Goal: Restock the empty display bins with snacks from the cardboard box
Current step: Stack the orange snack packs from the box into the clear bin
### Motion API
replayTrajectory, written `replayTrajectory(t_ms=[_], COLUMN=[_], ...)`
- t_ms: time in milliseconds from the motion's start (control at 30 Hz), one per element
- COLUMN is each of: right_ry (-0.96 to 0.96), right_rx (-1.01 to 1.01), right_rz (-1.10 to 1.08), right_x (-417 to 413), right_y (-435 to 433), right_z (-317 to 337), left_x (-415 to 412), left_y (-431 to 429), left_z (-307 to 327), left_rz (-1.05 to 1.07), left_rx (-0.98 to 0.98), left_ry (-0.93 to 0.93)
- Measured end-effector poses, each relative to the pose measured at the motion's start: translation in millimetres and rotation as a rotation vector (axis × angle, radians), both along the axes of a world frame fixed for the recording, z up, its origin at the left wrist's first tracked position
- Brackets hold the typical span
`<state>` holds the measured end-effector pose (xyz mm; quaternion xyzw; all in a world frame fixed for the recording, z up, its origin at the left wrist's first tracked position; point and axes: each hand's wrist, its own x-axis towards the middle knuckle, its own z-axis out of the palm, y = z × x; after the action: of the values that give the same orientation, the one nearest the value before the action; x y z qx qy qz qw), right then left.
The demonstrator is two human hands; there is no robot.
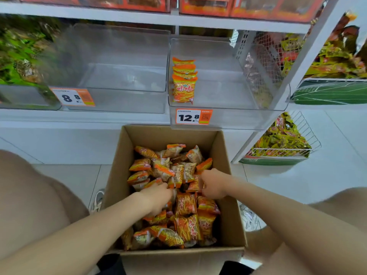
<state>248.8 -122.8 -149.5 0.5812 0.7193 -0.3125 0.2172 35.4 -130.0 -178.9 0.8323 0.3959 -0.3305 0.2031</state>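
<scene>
An open cardboard box (pixel 228 155) stands on the floor in front of me, filled with several small orange snack packets (pixel 185 204). My left hand (pixel 156 198) reaches down into the pile, its fingers curled among the packets. My right hand (pixel 211 184) is also in the box, fingers curled round a packet at the pile's middle. Above the box, a clear display bin (pixel 228 96) with a 12.8 price tag (pixel 193 116) holds a short row of the same orange packets (pixel 183 82) along its left wall. To its left, another clear bin (pixel 119 80) with an 8.8 tag (pixel 72 97) holds nothing.
A white shelf (pixel 139 18) with orange boxes runs above the bins. Green packets (pixel 17 54) fill the bin at far left. Wire baskets of yellow packets (pixel 282 141) hang on the right. White floor tiles (pixel 317 175) surround the box; my knees flank it.
</scene>
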Motion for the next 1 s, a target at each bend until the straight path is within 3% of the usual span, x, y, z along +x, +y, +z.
replayTrajectory(t_ms=[167, 367, 533, 700, 833, 1000], right_ry=[-0.141, -0.205, 0.009, 0.480, 0.740, 0.796], right_rx=[-0.068, 0.152, 0.362, 0.657, 0.587, 0.555], right_rz=[0.060, 0.146, -0.178, -0.374, -0.433, -0.471], right_x=[-14, -14, -19, -24, -25, -32], right_y=[-37, -45, -25, -16, -16, -17], right_z=[-53, -67, -21, 37, 64, 74], left_x=[-10, -11, -16, -13, -13, -17], left_y=[-3, 19, 32, 35, 41, 39], left_z=[-17, -1, 27, 61, 82, 85], left_rz=[0.011, 0.261, 0.562, 0.886, 1.203, 1.176], left_rx=[-0.007, -0.107, -0.227, -0.203, -0.349, -0.219], left_ry=[-0.036, -0.265, -0.531, -0.901, -1.261, -1.288])
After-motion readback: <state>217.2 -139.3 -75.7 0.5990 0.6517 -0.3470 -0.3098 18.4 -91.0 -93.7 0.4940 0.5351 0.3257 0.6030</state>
